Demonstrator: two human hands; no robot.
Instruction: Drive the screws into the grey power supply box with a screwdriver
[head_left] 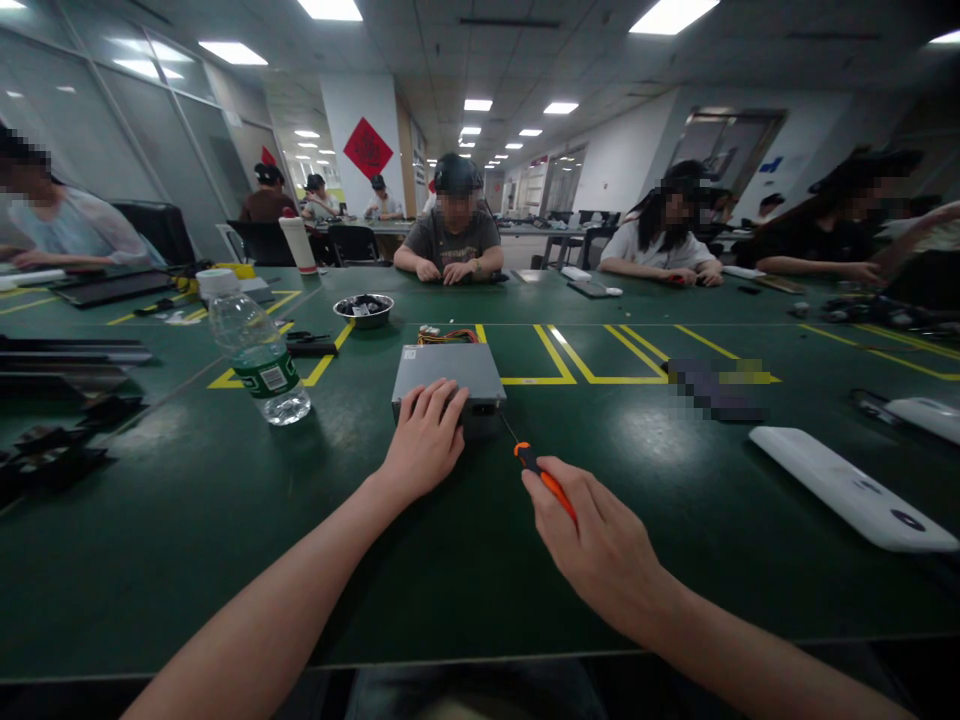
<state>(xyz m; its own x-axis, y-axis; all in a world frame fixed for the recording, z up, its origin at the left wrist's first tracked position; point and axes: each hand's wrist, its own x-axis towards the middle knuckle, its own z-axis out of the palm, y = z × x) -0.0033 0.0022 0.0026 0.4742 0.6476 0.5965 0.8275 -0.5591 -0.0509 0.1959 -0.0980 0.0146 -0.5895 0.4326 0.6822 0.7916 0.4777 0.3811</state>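
Room: a long office under ceiling light panels, with people in dark caps seated at tables; one co-worker point(450, 235) sits straight across from you.
Green tabletop point(465, 590): marked with yellow tape lines point(536, 380), some running just behind and to the right of your work.
Power supply unit point(448, 368): the grey metal box lies on the table in front of you, its socket side facing you, with a bundle of coloured cables point(450, 337) at its far side.
Left hand point(430, 425): your fingers lie slightly spread over the box's top and near edge, pressing rather than gripping, and hide part of both.
Right hand point(592, 525): your fingers are closed round the orange-and-black screwdriver point(525, 455); its tip is at the near right corner, though you cannot tell whether it touches.
Left side: a water bottle point(262, 365) stands apart from the box; behind it are a black bar point(311, 346) and a metal bowl point(364, 319) of small parts.
Right side: a white elongated device point(847, 485) lies well clear of your screwdriver.
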